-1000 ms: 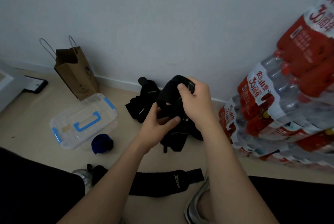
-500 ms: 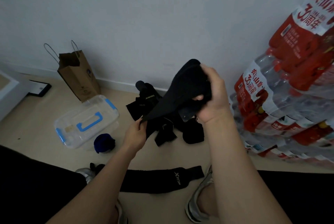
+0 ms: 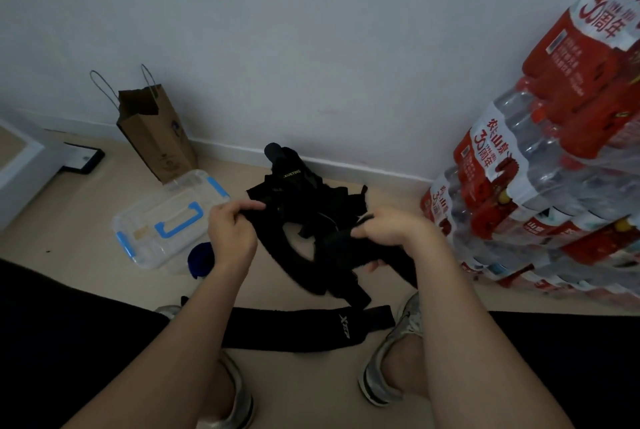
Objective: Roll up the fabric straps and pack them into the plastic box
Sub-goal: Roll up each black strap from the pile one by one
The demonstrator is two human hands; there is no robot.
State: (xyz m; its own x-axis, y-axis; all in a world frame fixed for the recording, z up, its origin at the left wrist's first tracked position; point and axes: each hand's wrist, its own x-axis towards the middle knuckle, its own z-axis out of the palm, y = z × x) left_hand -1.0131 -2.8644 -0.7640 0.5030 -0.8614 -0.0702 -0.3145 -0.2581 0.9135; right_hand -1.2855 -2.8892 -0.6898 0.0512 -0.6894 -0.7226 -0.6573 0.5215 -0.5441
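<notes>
A black fabric strap sags in a loop between my two hands above the floor. My left hand pinches one end of it. My right hand grips the other, bunched end. Behind them a pile of black straps lies by the wall. Another black strap lies flat across the floor between my shoes. The clear plastic box with blue handle and latches sits closed on the floor to the left. A dark blue roll rests at its near corner.
A brown paper bag stands against the wall behind the box. Stacked packs of bottled water fill the right side. A white furniture edge and a dark flat item are at far left. My shoes are below.
My right hand has come down from chest height and both hands have spread apart. The strap is now stretched in a drooping loop between them instead of held bunched and raised.
</notes>
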